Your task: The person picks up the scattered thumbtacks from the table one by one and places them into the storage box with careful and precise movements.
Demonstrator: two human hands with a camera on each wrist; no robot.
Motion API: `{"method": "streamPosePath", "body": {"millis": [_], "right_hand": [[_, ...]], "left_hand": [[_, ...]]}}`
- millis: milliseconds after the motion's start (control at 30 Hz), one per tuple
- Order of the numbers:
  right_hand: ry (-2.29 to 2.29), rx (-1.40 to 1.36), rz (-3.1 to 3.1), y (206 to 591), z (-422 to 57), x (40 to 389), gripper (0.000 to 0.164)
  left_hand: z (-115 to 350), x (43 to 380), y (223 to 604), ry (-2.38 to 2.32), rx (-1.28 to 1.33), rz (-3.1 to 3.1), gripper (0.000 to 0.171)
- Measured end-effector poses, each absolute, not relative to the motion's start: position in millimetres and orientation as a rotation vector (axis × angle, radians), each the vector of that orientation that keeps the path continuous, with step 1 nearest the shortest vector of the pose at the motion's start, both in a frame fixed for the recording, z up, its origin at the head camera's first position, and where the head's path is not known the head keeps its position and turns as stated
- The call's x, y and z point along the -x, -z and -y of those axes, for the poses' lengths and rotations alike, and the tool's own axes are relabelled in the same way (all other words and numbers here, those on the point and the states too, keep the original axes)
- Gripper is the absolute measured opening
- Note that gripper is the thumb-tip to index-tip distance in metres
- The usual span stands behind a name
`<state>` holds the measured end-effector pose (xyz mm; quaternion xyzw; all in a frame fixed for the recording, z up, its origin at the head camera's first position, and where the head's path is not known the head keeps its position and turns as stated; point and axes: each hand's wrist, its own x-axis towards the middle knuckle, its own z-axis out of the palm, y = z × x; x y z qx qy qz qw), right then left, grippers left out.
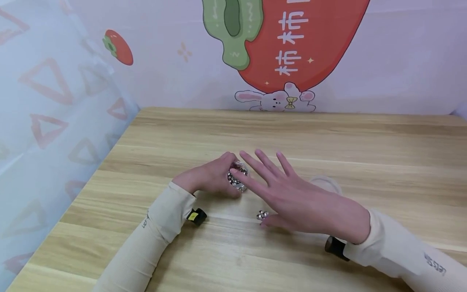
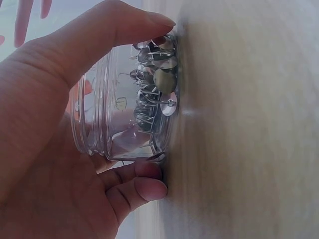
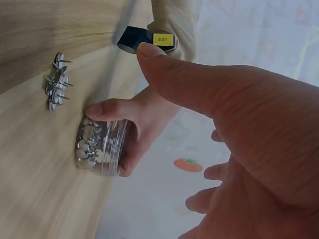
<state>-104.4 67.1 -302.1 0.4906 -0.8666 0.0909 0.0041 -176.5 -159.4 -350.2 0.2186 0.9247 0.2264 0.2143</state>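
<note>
My left hand (image 1: 213, 176) curls round a clear, uncapped jar (image 1: 238, 188) standing on the wooden table, thumb on one side and fingers on the other. Silver thumbtacks (image 2: 149, 79) fill the lower part of the jar, as the left wrist view shows. With fingers spread and nothing held, my right hand (image 1: 292, 198) hovers just right of the jar, one finger overlapping its mouth in the head view. A small pile of thumbtacks (image 1: 262, 215) lies on the table near the right thumb, several pins sticking out in the right wrist view (image 3: 59, 82).
Partly hidden behind the right hand is a clear round thing (image 1: 328, 184), perhaps a lid, on the table (image 1: 226, 259). Dark wrist cameras, left (image 1: 197, 217) and right (image 1: 336, 248), hang below the sleeves. A printed cloth (image 1: 164, 81) rises behind the table's far edge.
</note>
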Motion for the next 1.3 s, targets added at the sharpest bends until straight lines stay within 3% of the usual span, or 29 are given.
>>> {"method": "streamPosePath", "body": {"millis": [233, 333, 467, 567, 1300], "right_hand": [[-0.276, -1.607, 2.747, 303.0, -67.2, 100.3, 0.095], [-0.261, -1.661, 2.754, 304.9, -65.9, 98.2, 0.072], [-0.219, -1.728, 2.687, 309.8, -63.6, 95.3, 0.03], [-0.17, -1.756, 2.653, 314.5, -61.8, 93.8, 0.012], [-0.102, -1.764, 2.717, 329.5, -56.9, 93.8, 0.014]], "left_hand": [[160.3, 177.6, 349.3, -0.635, -0.621, -2.561, 0.07], [159.8, 178.1, 349.8, -0.625, -0.632, -2.567, 0.071], [159.4, 178.3, 350.1, -0.621, -0.631, -2.569, 0.073], [159.2, 178.4, 350.4, -0.62, -0.624, -2.565, 0.073], [159.4, 177.3, 348.7, -0.646, -0.621, -2.548, 0.072]]}}
